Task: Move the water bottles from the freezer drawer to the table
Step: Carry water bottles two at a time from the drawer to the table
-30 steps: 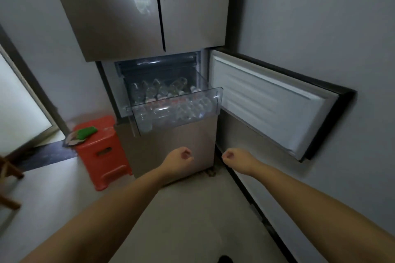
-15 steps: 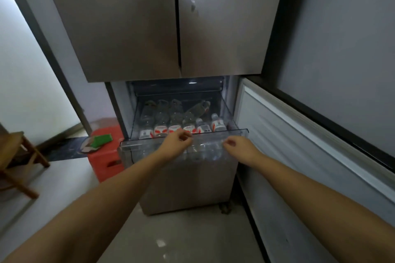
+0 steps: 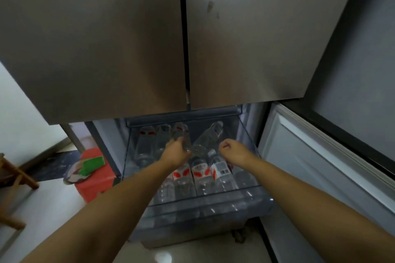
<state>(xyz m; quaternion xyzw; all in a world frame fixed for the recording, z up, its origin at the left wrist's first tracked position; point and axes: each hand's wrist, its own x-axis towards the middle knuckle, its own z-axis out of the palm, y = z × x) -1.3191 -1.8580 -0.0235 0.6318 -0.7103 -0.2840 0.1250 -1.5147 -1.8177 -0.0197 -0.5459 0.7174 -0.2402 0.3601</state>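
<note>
Head view, only one: your hands have gone from hanging short of the fridge a second ago, to the drawer's near rim, to inside the freezer drawer now, so the reach is done and the first pick is starting. Left hand is on a clear water bottle in the middle of the far row, fingers curled round its lower body as far as the blur shows; looks like a hold, but not lifted yet. Right hand is fisted, fingers pressed together on nothing, just right of a tilted bottle lying across the row. Remaining water bottles all sit in the drawer, near row with red-and-white labels, far row upright-ish toward the back. Freezer door stands open on the right; red stool with a green item on the left. No table in frame, so nothing delivered. Judgement: open your right hand for the tilted bottle, it could roll once its neighbour lifts.
</note>
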